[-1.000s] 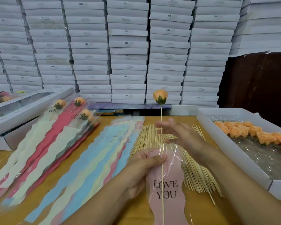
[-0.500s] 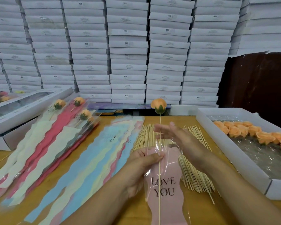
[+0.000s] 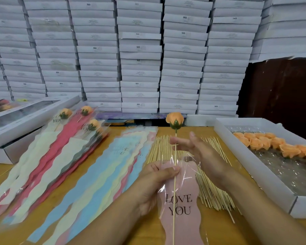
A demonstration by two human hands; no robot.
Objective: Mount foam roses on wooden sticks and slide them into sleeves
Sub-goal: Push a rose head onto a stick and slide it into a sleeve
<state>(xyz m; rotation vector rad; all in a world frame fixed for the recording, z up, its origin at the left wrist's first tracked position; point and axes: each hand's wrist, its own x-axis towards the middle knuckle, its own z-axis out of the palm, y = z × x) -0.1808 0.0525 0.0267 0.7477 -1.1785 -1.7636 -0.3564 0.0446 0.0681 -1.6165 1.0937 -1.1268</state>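
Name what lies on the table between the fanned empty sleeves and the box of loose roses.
In the head view, a pile of bare wooden sticks lies between the sleeves and the box.

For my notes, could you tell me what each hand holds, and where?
Left hand pinches the sleeve near its top edge; right hand holds the stick just below the rose.

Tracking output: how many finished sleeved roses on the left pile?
4 visible: orange foam roses in clear sleeves at, and one partly hidden at. More may lie underneath the pile.
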